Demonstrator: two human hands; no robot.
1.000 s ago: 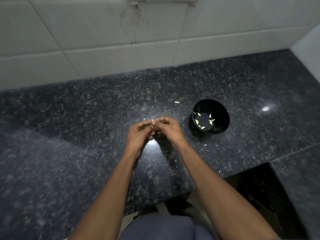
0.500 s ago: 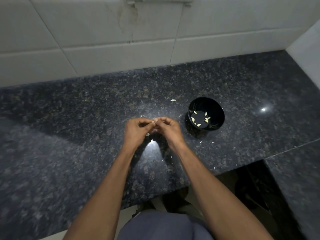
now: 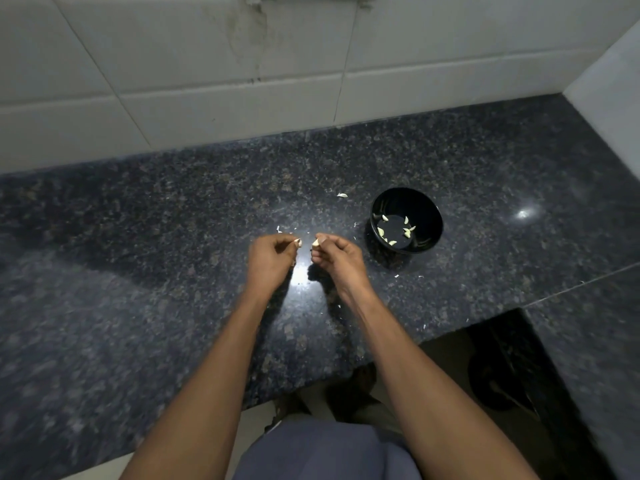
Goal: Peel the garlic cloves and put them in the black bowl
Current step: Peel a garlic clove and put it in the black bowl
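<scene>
My left hand [image 3: 270, 259] pinches a small pale piece of garlic [image 3: 298, 242] at its fingertips. My right hand [image 3: 337, 258] pinches another pale garlic piece [image 3: 316, 242]; I cannot tell which piece is clove and which is skin. A small gap separates the two hands above the dark granite counter [image 3: 173, 237]. The black bowl [image 3: 429, 216] stands just right of my right hand and holds several peeled cloves [image 3: 381, 231].
One loose garlic piece [image 3: 342, 195] lies on the counter behind the hands. Small bits of skin [image 3: 397, 276] are scattered near the bowl. A white tiled wall [image 3: 242, 81] runs along the back. The counter's front edge drops to a dark gap [image 3: 502, 358] at lower right.
My hands were pressed together on one clove. Now they have pulled apart, each pinching a pale piece.
</scene>
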